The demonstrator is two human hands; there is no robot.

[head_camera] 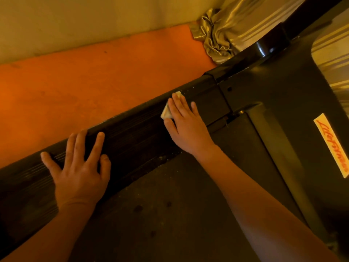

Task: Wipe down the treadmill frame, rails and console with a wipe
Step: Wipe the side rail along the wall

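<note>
A black ribbed side rail (130,129) of the treadmill runs diagonally from lower left to upper right. My right hand (186,125) lies flat on the rail near its front end, pressing a folded pale wipe (167,111) under the fingers; only the wipe's edges show. My left hand (79,167) rests palm down on the rail further back, fingers spread, holding nothing. The dark running belt (170,214) lies below the rail, speckled with dust. The black motor cover (279,103) carries a pale logo sticker (332,146).
Orange floor (85,82) lies beyond the rail, up to a pale wall (94,21). A shiny gold curtain (222,33) bunches on the floor by the treadmill's front. A black upright post (283,29) rises at the upper right.
</note>
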